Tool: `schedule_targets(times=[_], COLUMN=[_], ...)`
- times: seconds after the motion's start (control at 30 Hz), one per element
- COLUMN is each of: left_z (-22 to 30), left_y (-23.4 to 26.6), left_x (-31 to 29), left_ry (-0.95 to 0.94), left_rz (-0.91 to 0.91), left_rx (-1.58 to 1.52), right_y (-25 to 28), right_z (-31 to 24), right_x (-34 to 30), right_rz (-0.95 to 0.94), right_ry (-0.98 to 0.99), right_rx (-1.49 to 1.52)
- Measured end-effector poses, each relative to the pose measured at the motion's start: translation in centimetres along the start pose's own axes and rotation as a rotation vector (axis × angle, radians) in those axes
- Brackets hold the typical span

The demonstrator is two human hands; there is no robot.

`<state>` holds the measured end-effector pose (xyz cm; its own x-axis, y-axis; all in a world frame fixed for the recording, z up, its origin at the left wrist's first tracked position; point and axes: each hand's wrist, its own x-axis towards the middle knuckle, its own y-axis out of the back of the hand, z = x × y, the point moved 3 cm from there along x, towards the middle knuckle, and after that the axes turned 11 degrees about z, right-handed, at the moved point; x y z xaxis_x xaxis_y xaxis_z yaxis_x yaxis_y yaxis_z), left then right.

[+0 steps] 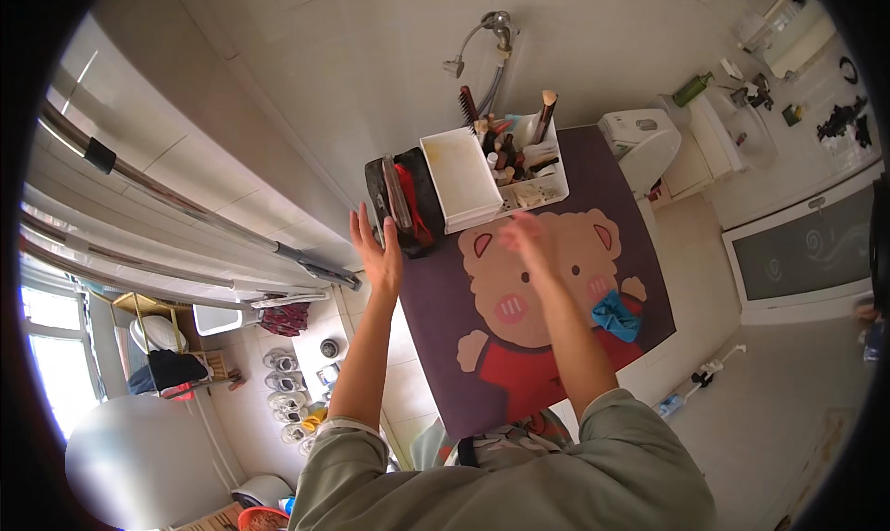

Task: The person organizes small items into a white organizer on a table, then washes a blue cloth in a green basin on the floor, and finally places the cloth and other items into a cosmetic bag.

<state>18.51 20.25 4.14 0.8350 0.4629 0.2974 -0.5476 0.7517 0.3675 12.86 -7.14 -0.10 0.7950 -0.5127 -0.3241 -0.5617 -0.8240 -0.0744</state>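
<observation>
My left hand is raised at the left edge of the table, fingers stretched and apart, with nothing in it. Right beside it stands a black bag, its top unzipped, with red and clear items inside. My right hand hovers over the bear's head on the table mat; motion smears its fingers. Just beyond it is a white organizer box whose left tray shows a pale bottom. Its right side holds bottles, a makeup brush, a round hairbrush and small cosmetics.
A crumpled blue cloth lies on the mat's right side. Behind the table is a wall-mounted shower tap; a white toilet stands at the right. Several shoes line the floor at left, below a metal rail.
</observation>
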Motion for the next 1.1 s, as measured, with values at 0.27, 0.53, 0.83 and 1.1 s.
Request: schedule_targets(times=[0.27, 0.53, 0.83, 1.1], left_z=[8.7, 8.4, 12.0, 7.1], left_y=[-2.6, -3.8, 0.6, 15.4], left_x=[-4.9, -7.6, -16.4, -32.8], left_ry=[-0.612, -0.511, -0.19, 0.241], left_rz=[-0.188, -0.078, -0.106, 0.124], left_rx=[0.423, 0.632, 0.659, 0.622], right_y=[10.9, 9.3, 8.0, 3.1], right_z=[-1.8, 0.1, -1.7, 2.7], right_x=[13.7, 14.8, 8.6, -15.0], right_rz=[0.172, -0.001, 0.04, -0.547], right_ry=[0.423, 0.558, 0.086, 0.008], right_rx=[-0.529, -0.511, -0.426, -0.319])
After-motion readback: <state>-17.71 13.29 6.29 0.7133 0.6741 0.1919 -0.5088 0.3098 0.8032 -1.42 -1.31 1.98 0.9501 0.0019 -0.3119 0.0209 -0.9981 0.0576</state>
